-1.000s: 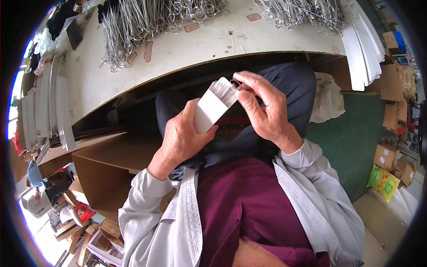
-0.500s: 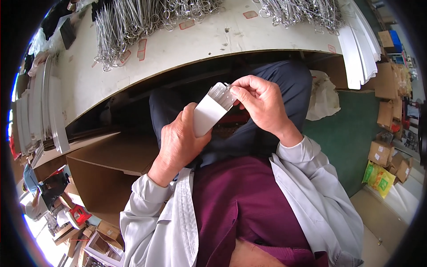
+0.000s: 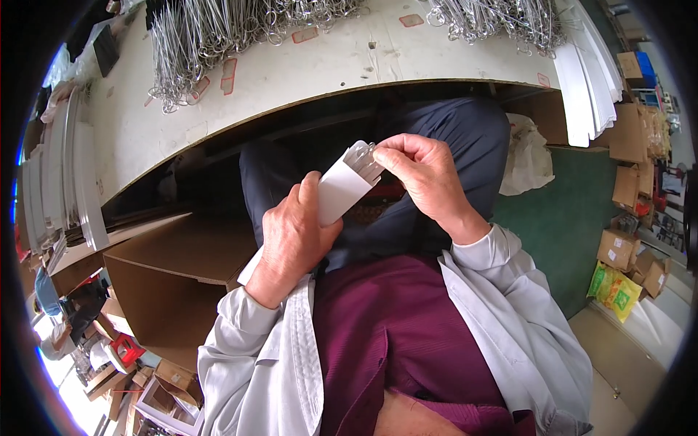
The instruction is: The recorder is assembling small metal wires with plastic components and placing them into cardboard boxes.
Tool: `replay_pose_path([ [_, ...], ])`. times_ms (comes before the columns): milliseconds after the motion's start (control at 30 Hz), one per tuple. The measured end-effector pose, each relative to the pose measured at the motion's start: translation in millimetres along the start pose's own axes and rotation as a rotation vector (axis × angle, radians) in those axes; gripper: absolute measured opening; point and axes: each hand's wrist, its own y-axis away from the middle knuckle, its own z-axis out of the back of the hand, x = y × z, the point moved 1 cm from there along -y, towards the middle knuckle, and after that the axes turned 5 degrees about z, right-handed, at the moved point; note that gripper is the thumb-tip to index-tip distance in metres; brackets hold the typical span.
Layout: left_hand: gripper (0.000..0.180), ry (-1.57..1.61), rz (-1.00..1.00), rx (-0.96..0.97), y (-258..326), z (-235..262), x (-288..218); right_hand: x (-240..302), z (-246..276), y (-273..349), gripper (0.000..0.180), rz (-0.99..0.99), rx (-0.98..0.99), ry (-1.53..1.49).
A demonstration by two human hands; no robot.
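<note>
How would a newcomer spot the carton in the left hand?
In front of the white table, over the dark trousers, the left hand holds a slim white carton. Unlike the flat white strips at the table's right, its end is open, with contents poking out near the right hand.

The left hand [image 3: 294, 229] holds a narrow white box [image 3: 343, 193], tilted, with its open end up and to the right. Thin pieces [image 3: 361, 160] jut from that end, and the right hand's [image 3: 432, 178] fingers touch their tips. Beyond, the tabletop [image 3: 305, 73] bears two heaps of metal rods with ringed ends, left [image 3: 207, 43] and right [image 3: 502, 25]. White strips [image 3: 585, 94] overhang its right edge; a cardboard box [image 3: 163, 280] stands left of the person.
</note>
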Motion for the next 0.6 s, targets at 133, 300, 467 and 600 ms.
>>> replay_pose_path([
  [133, 0.062, 0.068, 0.018, 0.013, 5.9, -5.5, 1.7, -8.4, -2.9, 1.9, 0.008, 0.026, -0.003, 0.14],
  [300, 0.077, 0.191, 0.037, 0.071, 5.9, -3.3, -2.7, -8.6, -7.8, 3.8, 0.008, 0.627, -0.022, 0.472],
  [467, 0.08, 0.272, 0.003, 0.047, 4.7, -10.2, -2.2, -8.0, -3.4, 13.3, 0.025, 0.551, 0.295, 0.488],
  [600, 0.082, 0.333, 0.015, 0.053, 4.8, -12.7, -4.5, 3.0, 9.8, 17.2, 0.032, 0.057, 0.461, 0.103],
])
